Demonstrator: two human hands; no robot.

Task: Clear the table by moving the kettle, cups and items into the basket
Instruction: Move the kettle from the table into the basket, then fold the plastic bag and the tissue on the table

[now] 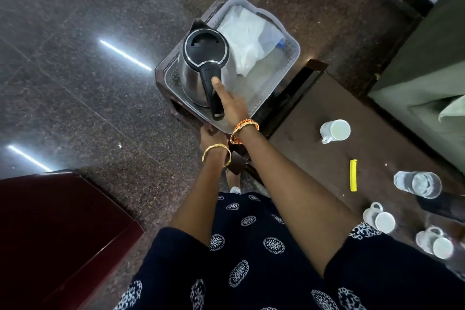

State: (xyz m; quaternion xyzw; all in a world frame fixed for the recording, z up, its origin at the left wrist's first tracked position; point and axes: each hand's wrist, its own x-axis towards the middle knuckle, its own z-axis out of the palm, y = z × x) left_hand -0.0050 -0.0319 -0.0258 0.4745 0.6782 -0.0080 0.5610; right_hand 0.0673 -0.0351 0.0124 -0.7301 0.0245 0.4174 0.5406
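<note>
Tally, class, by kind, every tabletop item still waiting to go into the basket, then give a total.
White cups: 3
Clear glasses: 1
Yellow sticks: 1
Total: 5
The kettle already sits in the basket, so it is not counted.

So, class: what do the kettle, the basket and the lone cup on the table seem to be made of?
Kettle: polished metal body, likely steel, by its reflections; matte black plastic lid and handle.
Basket: translucent plastic, perforated walls.
Cup: glossy white, probably ceramic.
</note>
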